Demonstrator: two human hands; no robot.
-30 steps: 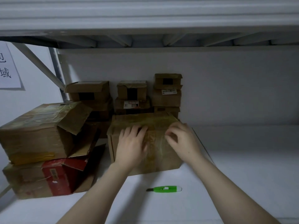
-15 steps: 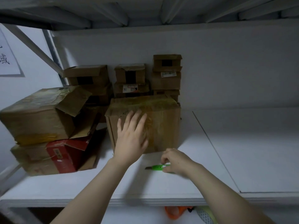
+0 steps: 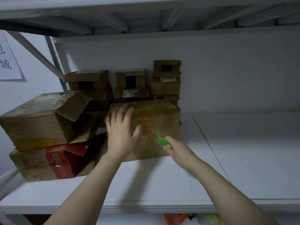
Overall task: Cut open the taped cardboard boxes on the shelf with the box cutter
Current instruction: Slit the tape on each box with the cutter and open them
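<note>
Left hand (image 3: 121, 135) lies spread flat on the brown taped cardboard box (image 3: 159, 120). At its four o'clock, right hand (image 3: 178, 150) grips the slim green plastic box cutter (image 3: 163, 141). I see no cut here yet; the larger cardboard box (image 3: 35, 120) at nine o'clock already gapes.

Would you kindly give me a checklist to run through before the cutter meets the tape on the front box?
1. box cutter firmly held by the right hand: ok.
2. Blade extended: cannot tell, the tip is blurred.
3. left hand steadying the front box: ok, it lies spread on the front face.
4. Left hand out of the blade's path: probably not ok, it lies close beside the cutter's tip.
5. Front box resting flat on the shelf: ok.
</note>
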